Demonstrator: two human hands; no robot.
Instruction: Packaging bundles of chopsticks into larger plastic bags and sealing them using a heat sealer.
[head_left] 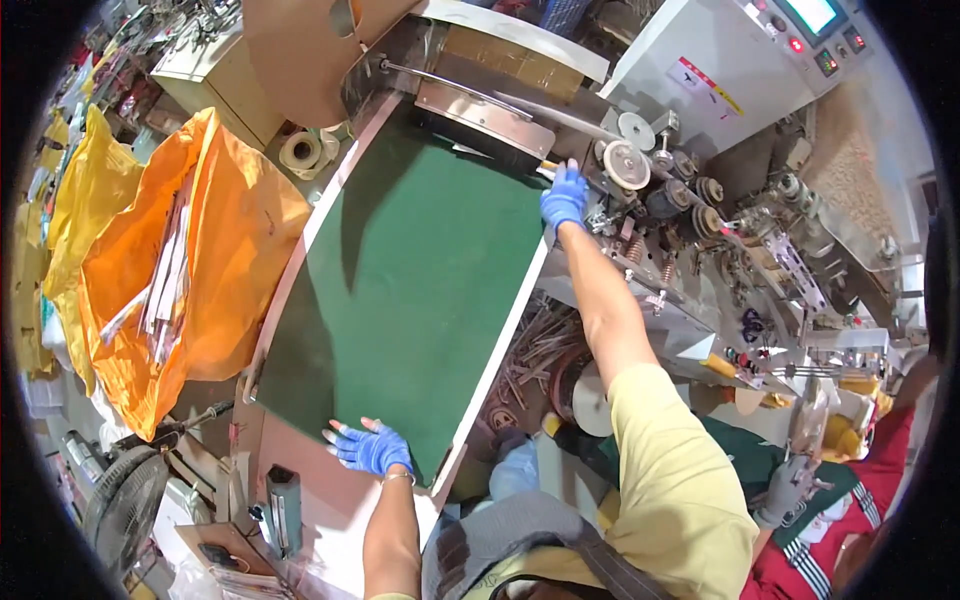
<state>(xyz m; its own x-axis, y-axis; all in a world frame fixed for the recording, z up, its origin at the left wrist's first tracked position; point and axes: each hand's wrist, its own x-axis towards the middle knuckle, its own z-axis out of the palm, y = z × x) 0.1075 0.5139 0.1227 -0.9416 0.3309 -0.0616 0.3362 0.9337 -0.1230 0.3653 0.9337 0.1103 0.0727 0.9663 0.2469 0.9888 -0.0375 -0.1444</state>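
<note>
A green conveyor belt [430, 270] fills the middle, framed by pale side rails. Over its near end, my left hand [372, 448] is open in a blue glove with bare fingertips, its fingers spread. My right hand [566, 197], gloved the same way, is at the belt's far right corner, beside the metal-and-black roller housing [485, 125]. Its fingers stretch forward and look apart. A small pale and yellowish bit shows at the fingertips, too small to name. Whether that hand touches it, I cannot tell.
Gears and pulleys [627, 165] sit right of my right hand. A control cabinet [705, 75] stands behind them. An orange sack [235, 270] with paper strips stands left, above a fan [125, 510]. Another person's grey-gloved hand [788, 490] is at lower right.
</note>
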